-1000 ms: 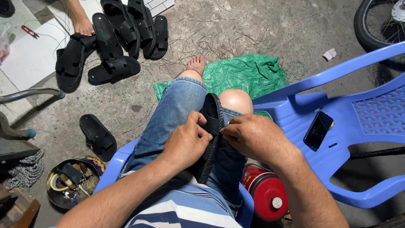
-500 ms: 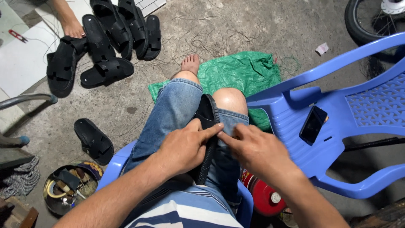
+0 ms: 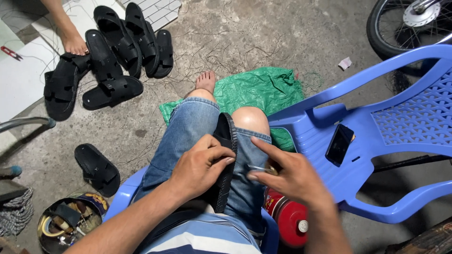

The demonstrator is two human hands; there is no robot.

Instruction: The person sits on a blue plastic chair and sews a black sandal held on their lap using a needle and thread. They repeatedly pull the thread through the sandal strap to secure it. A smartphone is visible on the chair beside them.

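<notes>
A black sandal sole [image 3: 225,162] stands on edge between the person's knees, its long axis running from 12 to 6 o'clock, toe end at the knees and heel end down toward the lap. The left hand [image 3: 200,169] lies at its 9 o'clock side, fingers curled over the rim and closed on the sole, thumb across the top. The right hand [image 3: 287,176] sits at 3 o'clock, just apart from the sole, forefinger stretched toward it and thumb and fingers pinched on a thin metal needle [image 3: 256,167] that points at the sole's edge. The left hand is the nearer, being in contact with it.

Compared with half a second ago, the right hand has drawn off the sole to the 3 o'clock side, where before both hands met over it; the left keeps its grip.

Outward: a blue plastic chair [image 3: 376,141] at 3 o'clock carries a dark phone [image 3: 340,144]; a red canister [image 3: 287,218] stands at 5 o'clock; a green bag [image 3: 259,91] lies on the floor at 12; a heap of black sandals [image 3: 113,51] lies at 10, by another person's bare foot [image 3: 73,42].
</notes>
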